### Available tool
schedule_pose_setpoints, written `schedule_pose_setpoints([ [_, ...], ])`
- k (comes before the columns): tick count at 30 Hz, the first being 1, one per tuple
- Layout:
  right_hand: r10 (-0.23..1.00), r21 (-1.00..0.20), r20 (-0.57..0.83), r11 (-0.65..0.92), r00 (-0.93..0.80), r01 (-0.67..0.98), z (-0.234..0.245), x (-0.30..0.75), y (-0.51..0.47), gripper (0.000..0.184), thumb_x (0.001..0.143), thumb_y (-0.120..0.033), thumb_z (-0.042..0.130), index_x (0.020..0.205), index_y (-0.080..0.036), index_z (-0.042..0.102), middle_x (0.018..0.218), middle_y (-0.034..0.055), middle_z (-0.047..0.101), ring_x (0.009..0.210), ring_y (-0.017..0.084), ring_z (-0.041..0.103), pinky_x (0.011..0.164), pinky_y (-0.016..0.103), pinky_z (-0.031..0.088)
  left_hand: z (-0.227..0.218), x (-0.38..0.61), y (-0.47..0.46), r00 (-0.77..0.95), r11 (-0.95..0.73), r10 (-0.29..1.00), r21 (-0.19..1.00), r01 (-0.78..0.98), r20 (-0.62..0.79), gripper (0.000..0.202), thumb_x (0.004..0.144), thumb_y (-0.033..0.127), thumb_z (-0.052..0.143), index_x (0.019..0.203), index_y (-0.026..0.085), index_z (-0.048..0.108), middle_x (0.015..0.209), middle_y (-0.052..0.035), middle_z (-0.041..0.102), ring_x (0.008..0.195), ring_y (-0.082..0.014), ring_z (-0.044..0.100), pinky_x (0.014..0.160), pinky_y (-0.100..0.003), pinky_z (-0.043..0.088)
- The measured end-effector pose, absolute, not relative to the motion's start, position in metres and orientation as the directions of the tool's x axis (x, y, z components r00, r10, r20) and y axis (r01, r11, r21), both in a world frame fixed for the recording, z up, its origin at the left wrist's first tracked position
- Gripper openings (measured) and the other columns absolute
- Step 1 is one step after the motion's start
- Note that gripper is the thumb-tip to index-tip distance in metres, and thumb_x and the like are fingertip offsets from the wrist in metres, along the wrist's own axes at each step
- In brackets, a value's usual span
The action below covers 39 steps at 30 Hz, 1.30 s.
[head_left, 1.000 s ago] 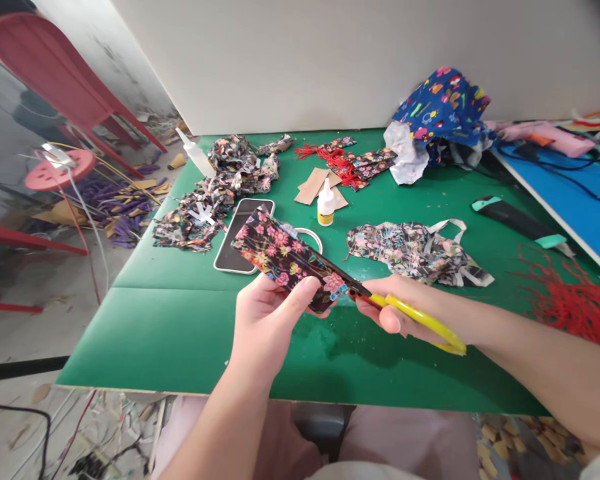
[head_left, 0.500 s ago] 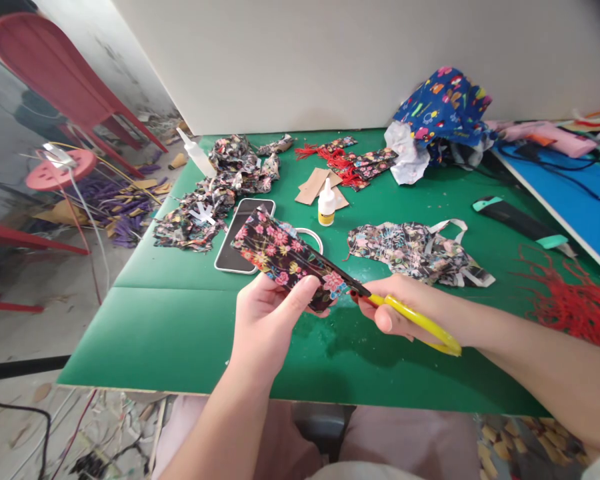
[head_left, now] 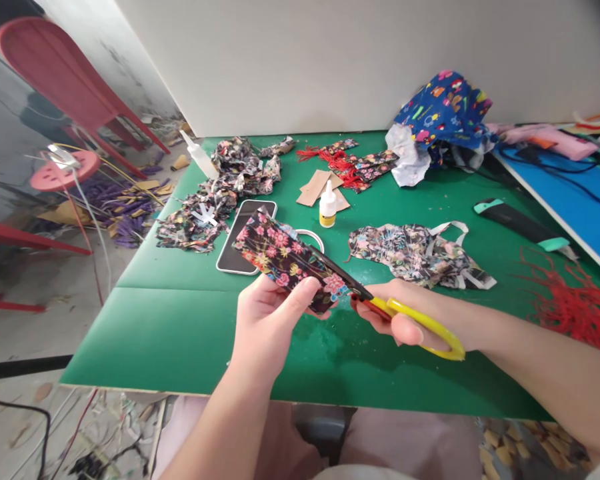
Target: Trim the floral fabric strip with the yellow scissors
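Note:
A dark floral fabric strip is pinched in my left hand, the thumb pressed on its near face. Yellow-handled scissors are gripped in my right hand, and their dark blades lie along the strip's right-hand edge. Part of the blades is hidden by the fabric. Behind the strip lie a phone and a white ring, both partly covered. A small white glue bottle with a yellow label stands just beyond, in front of brown card pieces.
Crumpled floral scraps and a slim-nosed bottle occupy the left. On the right are another floral scrap, a utility knife, red threads and a blue board. Red-tasselled floral pieces and blue printed cloth lie farther back.
The scissor handles have shifted slightly right and down, and look more closed, with my right thumb lower. My left hand keeps the strip in nearly the same place.

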State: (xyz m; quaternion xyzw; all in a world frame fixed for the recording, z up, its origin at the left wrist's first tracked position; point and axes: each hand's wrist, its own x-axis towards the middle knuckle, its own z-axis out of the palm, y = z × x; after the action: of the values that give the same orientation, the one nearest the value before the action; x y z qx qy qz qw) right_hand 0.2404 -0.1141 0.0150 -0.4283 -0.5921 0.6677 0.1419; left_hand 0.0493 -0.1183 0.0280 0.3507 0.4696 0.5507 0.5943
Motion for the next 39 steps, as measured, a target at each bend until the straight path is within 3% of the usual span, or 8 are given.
schedule_pose_setpoints([
  [3, 0.693, -0.927, -0.376, -0.268, -0.615, 0.264, 0.009, 0.244, -0.116, 0.065, 0.051, -0.08, 0.06, 0.07, -0.019, 0.045, 0.066, -0.0033, 0.048, 0.058, 0.009, 0.041, 0.046, 0.02, 0.031, 0.024, 0.046, -0.117, -0.011, 0.136, 0.989, 0.93, -0.341, -0.149, 0.011, 0.065, 0.024, 0.076, 0.07, 0.017, 0.068, 0.066, 0.002, 0.071, 0.054, -0.0122, 0.064, 0.048, -0.022, 0.057],
  [6, 0.655, -0.899, -0.426, -0.383, -0.625, 0.212, 0.008, 0.246, -0.119, 0.065, 0.053, -0.079, 0.06, 0.076, -0.02, 0.046, 0.076, -0.0002, 0.053, 0.072, 0.014, 0.051, 0.053, 0.022, 0.035, 0.022, 0.044, -0.117, 0.013, 0.13, 0.991, 0.931, -0.34, -0.134, 0.009, 0.068, 0.024, 0.075, 0.07, 0.018, 0.069, 0.066, 0.0026, 0.071, 0.054, -0.0119, 0.064, 0.048, -0.021, 0.056],
  [11, 0.642, -0.877, -0.468, -0.422, -0.608, 0.23, 0.014, 0.241, -0.118, 0.069, 0.05, -0.077, 0.064, 0.088, -0.021, 0.05, 0.071, -0.0016, 0.049, 0.073, 0.017, 0.054, 0.049, 0.022, 0.03, 0.022, 0.044, -0.118, 0.012, 0.137, 0.99, 0.93, -0.342, -0.142, 0.009, 0.067, 0.024, 0.076, 0.069, 0.018, 0.069, 0.064, 0.0027, 0.07, 0.052, -0.0123, 0.064, 0.045, -0.021, 0.055],
  [15, 0.639, -0.865, -0.497, -0.417, -0.587, 0.278, 0.018, 0.237, -0.116, 0.062, 0.064, -0.073, 0.058, 0.095, -0.02, 0.051, 0.067, -0.0018, 0.049, 0.071, 0.017, 0.055, 0.05, 0.023, 0.029, 0.022, 0.044, -0.117, 0.028, 0.129, 0.992, 0.935, -0.331, -0.127, 0.007, 0.068, 0.022, 0.075, 0.069, 0.018, 0.069, 0.065, 0.0031, 0.071, 0.053, -0.0118, 0.064, 0.044, -0.02, 0.055],
  [22, 0.683, -0.881, -0.472, -0.381, -0.558, 0.28, 0.011, 0.236, -0.119, 0.048, 0.079, -0.067, 0.043, 0.082, -0.02, 0.05, 0.053, -0.003, 0.05, 0.065, 0.018, 0.058, 0.052, 0.025, 0.032, 0.021, 0.043, -0.118, 0.075, 0.137, 0.99, 0.928, -0.347, -0.118, 0.004, 0.069, 0.021, 0.075, 0.071, 0.019, 0.071, 0.067, 0.003, 0.072, 0.054, -0.0113, 0.065, 0.046, -0.019, 0.056],
  [25, 0.699, -0.896, -0.445, -0.34, -0.56, 0.287, 0.008, 0.236, -0.119, 0.05, 0.078, -0.07, 0.043, 0.077, -0.021, 0.048, 0.053, -0.0027, 0.049, 0.064, 0.018, 0.056, 0.051, 0.025, 0.032, 0.018, 0.042, -0.119, 0.128, 0.138, 0.987, 0.927, -0.348, -0.099, 0.003, 0.073, 0.019, 0.072, 0.073, 0.021, 0.072, 0.07, 0.0052, 0.073, 0.056, -0.009, 0.065, 0.049, -0.017, 0.056],
  [31, 0.71, -0.937, -0.34, -0.2, -0.616, 0.287, 0.02, 0.236, -0.116, 0.07, 0.051, -0.087, 0.044, 0.068, -0.019, 0.039, 0.062, -0.0046, 0.042, 0.056, 0.009, 0.038, 0.05, 0.022, 0.025, 0.015, 0.043, -0.118, 0.191, 0.174, 0.975, 0.926, -0.334, -0.114, 0.003, 0.074, 0.019, 0.07, 0.074, 0.021, 0.071, 0.069, 0.0056, 0.072, 0.056, -0.0076, 0.064, 0.05, -0.016, 0.056],
  [39, 0.734, -0.951, -0.303, -0.188, -0.608, 0.247, 0.027, 0.232, -0.119, 0.068, 0.06, -0.085, 0.038, 0.066, -0.018, 0.041, 0.059, -0.0067, 0.034, 0.052, 0.006, 0.026, 0.047, 0.022, 0.022, 0.015, 0.044, -0.119, 0.201, 0.211, 0.969, 0.911, -0.354, -0.146, 0.0, 0.073, 0.021, 0.071, 0.073, 0.021, 0.071, 0.068, 0.0038, 0.071, 0.054, -0.0089, 0.064, 0.048, -0.017, 0.055],
])
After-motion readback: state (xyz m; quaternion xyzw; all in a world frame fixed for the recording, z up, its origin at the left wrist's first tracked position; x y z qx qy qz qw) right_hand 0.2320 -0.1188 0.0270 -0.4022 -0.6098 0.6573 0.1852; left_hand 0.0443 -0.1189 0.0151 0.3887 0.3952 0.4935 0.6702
